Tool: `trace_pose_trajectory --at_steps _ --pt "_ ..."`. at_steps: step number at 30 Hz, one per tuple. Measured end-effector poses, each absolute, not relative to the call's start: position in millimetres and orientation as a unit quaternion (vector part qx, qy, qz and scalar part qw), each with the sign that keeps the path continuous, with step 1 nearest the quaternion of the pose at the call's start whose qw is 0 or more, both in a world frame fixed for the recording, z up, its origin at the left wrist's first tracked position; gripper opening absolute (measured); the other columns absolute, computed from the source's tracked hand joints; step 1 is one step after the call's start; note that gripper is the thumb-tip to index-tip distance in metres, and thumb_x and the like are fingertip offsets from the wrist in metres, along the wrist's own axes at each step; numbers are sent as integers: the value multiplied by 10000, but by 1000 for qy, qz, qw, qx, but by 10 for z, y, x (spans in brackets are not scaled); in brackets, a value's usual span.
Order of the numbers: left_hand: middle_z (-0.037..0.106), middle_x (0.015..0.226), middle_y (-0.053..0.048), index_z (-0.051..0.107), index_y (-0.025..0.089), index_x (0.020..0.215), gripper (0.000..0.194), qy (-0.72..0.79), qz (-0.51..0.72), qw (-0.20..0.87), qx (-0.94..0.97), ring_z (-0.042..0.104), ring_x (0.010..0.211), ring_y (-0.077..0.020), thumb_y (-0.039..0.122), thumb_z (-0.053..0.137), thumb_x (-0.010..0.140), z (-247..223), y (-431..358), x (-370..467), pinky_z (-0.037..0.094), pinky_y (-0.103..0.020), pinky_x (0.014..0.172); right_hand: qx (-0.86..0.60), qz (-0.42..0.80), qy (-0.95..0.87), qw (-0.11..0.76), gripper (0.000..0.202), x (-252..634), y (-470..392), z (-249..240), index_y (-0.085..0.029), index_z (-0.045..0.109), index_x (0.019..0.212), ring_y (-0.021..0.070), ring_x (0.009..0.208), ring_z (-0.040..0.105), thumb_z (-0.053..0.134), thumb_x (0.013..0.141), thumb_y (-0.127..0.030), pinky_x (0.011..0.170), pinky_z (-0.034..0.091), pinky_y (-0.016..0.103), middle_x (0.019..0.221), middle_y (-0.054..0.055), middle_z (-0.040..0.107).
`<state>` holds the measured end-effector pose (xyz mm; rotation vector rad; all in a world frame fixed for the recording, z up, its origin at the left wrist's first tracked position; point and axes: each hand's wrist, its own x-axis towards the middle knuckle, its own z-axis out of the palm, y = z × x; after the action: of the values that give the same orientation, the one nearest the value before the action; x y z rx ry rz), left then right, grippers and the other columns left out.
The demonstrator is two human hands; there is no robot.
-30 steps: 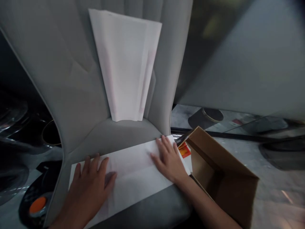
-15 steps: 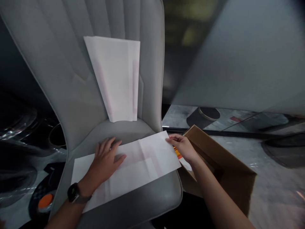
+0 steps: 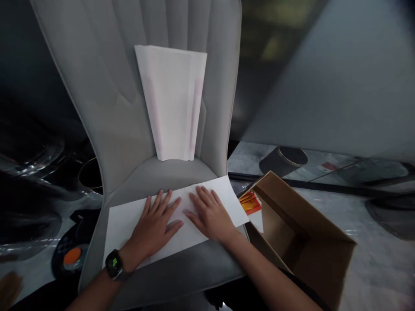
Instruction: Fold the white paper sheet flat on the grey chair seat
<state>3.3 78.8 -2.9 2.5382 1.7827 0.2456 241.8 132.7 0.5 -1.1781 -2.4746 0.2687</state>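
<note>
A long white folded paper [image 3: 233, 201] lies slantwise across the seat of a grey chair [image 3: 139, 172]. Flat on its left half rests my left hand [image 3: 154, 229], fingers spread, with a dark watch [image 3: 114, 264] on the wrist. My right hand [image 3: 210, 214] presses on the paper right of centre, its fingers stretched out too. Neither hand grips anything. Against the chair's backrest leans a second white folded paper [image 3: 173, 99], wider at the top, with faint pink showing along its sides.
An open cardboard box [image 3: 311, 216] stands right of the seat, with orange packets [image 3: 250, 203] at its left edge. Behind it is a dark round bin [image 3: 282, 160]. A dark object with an orange disc [image 3: 71, 256] is on the floor at left.
My right hand has let go of the paper's right corner and moved left to lie flat on it. My left hand now lies flatter with fingers spread. The view has shifted slightly.
</note>
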Motion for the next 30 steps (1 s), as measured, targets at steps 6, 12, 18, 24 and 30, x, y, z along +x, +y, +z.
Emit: trace_pose_trajectory --at_steps 6,12,18,24,30 --pt "324 1723 -89 362 288 1646 666 574 84 5 815 313 1576 -351 633 348 1077 -46 656 -142 278 -596 1250 -425 104 -885 160 681 2397 1267 -122 -127 447 1590 343 1564 337 521 1052 -537 1268 285 597 1663 180 408" --pt "321 1722 -97 393 278 1633 654 577 101 10 811 310 1578 -360 610 385 1070 -70 643 -135 258 -607 1258 -494 103 -857 105 772 2493 1348 -68 -185 398 1630 354 1600 238 477 1026 -660 1283 196 634 1714 142 305" --pt "312 1724 -89 380 285 1640 669 578 92 7 811 326 1572 -362 621 389 1061 -71 652 -145 280 -608 1250 -544 86 -830 87 872 2621 1493 -98 -182 375 1642 391 1604 199 453 991 -756 1263 174 676 1725 184 251" --pt "310 1725 -95 377 286 1641 669 574 94 -10 814 333 1569 -363 617 399 1060 -93 657 -167 287 -600 1245 -551 98 -824 86 882 2617 1517 -99 -211 382 1641 383 1606 195 456 974 -782 1271 165 663 1727 162 262" --pt "337 1714 -99 388 276 1634 667 566 104 -20 817 352 1559 -367 621 383 1063 -104 671 -175 294 -599 1241 -553 99 -823 86 883 2612 1523 -75 -207 394 1637 375 1609 187 447 974 -788 1274 175 654 1729 154 255"
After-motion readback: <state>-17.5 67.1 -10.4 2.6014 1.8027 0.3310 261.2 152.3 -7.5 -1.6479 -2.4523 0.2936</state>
